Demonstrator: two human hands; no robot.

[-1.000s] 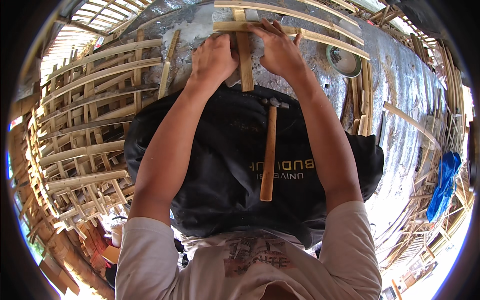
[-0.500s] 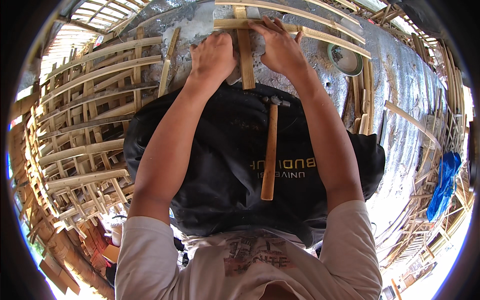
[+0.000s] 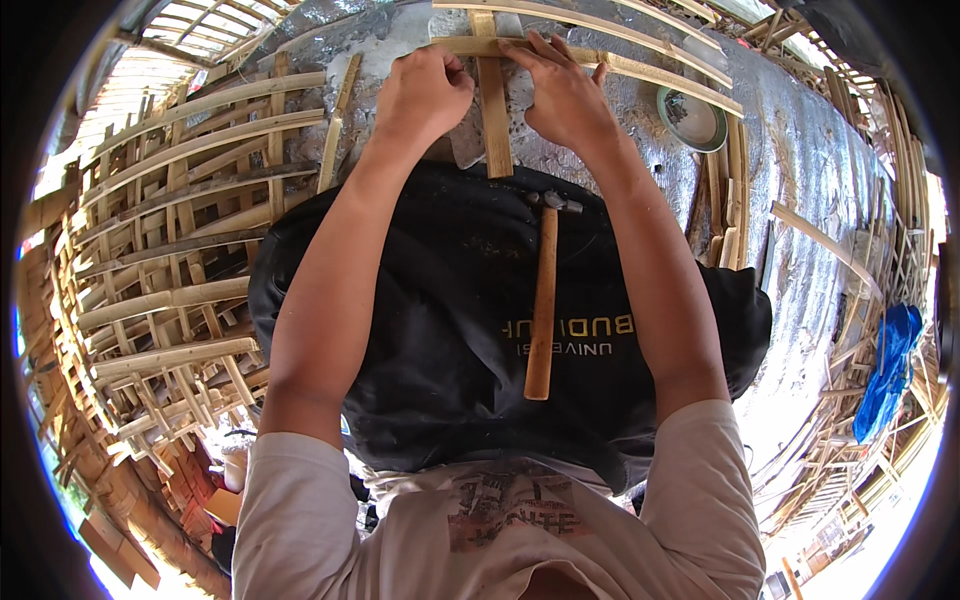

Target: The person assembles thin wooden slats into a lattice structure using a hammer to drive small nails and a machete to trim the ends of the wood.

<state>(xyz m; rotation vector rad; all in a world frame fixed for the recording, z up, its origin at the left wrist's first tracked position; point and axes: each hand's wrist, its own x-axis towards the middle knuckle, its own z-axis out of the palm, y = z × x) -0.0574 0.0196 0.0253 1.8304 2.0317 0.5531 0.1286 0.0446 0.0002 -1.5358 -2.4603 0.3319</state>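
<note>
My left hand (image 3: pixel 424 98) is closed, its fingers curled over the left end of a thin wooden slat (image 3: pixel 640 70); what is inside them is hidden. My right hand (image 3: pixel 566 98) has its fingers over the same slat, holding it just right of where it crosses a flat upright strip (image 3: pixel 494 125). The crossing rests on a grey block (image 3: pixel 468 148). A hammer (image 3: pixel 541 300) with a wooden handle lies on the black cloth (image 3: pixel 430 300) across my lap, its metal head toward the strip.
Slatted wooden lattice frames (image 3: pixel 180 220) are stacked at left. A green-rimmed bowl (image 3: pixel 692 118) stands beyond my right hand, near more long slats (image 3: pixel 600 35). Loose wood pieces (image 3: pixel 738 190) lie on the silvery sheet (image 3: pixel 790 330). Blue plastic (image 3: pixel 888 375) hangs at far right.
My left hand has moved slightly up and away from me, now covering the slat's left end, which showed before. My right hand has hardly moved.
</note>
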